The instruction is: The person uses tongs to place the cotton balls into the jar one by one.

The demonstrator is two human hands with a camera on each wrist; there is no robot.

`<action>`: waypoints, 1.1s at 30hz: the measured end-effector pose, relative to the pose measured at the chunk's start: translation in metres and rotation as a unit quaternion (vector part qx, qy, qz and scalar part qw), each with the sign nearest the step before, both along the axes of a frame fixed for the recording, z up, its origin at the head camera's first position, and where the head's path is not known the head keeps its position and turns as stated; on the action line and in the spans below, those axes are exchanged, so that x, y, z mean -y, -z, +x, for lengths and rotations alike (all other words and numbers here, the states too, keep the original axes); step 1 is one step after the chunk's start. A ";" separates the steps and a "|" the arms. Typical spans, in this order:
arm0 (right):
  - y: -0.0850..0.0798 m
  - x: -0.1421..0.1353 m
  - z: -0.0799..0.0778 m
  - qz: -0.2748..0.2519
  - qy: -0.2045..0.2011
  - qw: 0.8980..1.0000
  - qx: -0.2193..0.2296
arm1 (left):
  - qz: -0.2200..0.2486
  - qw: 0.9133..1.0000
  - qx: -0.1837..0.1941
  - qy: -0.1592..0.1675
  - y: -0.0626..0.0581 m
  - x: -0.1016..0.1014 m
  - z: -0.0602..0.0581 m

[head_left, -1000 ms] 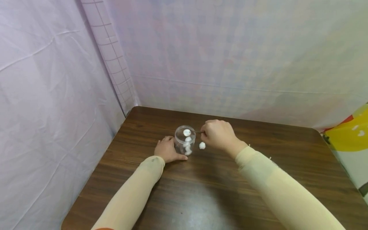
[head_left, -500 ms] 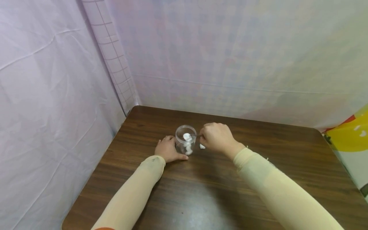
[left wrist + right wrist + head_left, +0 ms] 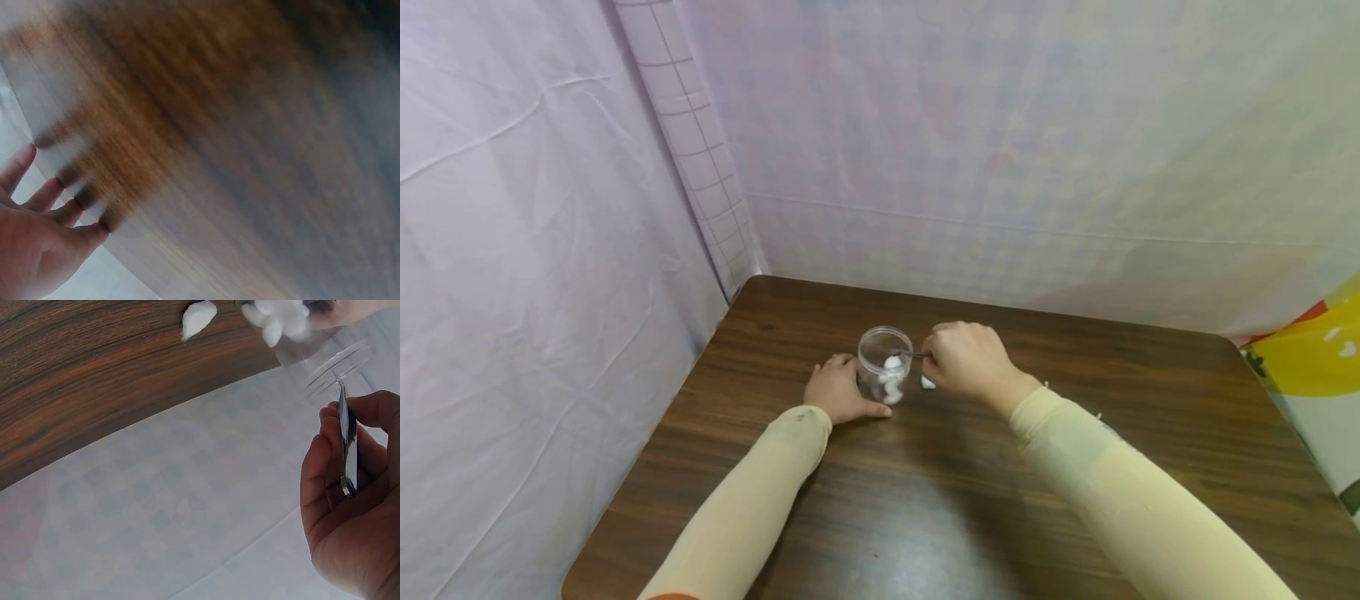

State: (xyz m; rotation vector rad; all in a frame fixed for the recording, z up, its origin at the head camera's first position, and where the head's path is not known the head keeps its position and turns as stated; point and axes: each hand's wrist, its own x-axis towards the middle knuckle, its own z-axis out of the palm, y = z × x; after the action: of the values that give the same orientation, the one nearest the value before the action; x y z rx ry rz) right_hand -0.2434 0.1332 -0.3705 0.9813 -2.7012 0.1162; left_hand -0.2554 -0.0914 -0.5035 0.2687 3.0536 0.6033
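A clear jar point(image 3: 872, 385) stands on the table with several white cotton balls point(image 3: 891, 387) inside. My left hand point(image 3: 837, 392) is around its left side, thumb along the near side. In the left wrist view, the fingertips point(image 3: 105, 229) touch the wooden surface. My right hand point(image 3: 967, 357) pinches metal tweezers point(image 3: 347, 444) between thumb and fingers. Their tips reach over the jar's rim into its mouth, and no cotton ball shows between them. One loose cotton ball point(image 3: 199, 319) lies on the table right of the jar, partly covered by my right hand in the head view.
The dark wooden table point(image 3: 880, 483) has rounded corners. A pale checked cloth point(image 3: 1000, 167) hangs behind it, and a white cloth point(image 3: 535, 292) hangs at the left. A yellow item point(image 3: 1315, 350) is beyond the right edge.
My right hand has shifted slightly down, lowering the tweezers. The cotton ball at their tips went down into the jar and was let go. My left hand stays on the jar.
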 end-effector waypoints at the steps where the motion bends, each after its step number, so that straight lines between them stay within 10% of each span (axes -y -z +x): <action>1: 0.000 0.000 0.000 -0.001 -0.002 1.000 0.000 | 0.000 1.000 0.001 0.000 0.000 0.000 0.000; 23: -0.006 -0.023 0.000 -0.047 0.019 0.999 -0.012 | -0.003 1.000 0.005 0.004 -0.001 0.000 0.001; 33: 0.021 -0.056 -0.010 -0.028 0.079 0.995 0.057 | -0.002 1.000 0.003 0.002 0.000 0.004 0.000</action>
State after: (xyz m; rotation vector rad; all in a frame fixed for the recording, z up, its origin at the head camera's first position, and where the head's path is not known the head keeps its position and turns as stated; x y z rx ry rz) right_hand -0.2535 0.1893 -0.3919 0.7633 -2.8514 0.2217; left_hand -0.2555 -0.0954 -0.5039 0.2718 3.0472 0.5982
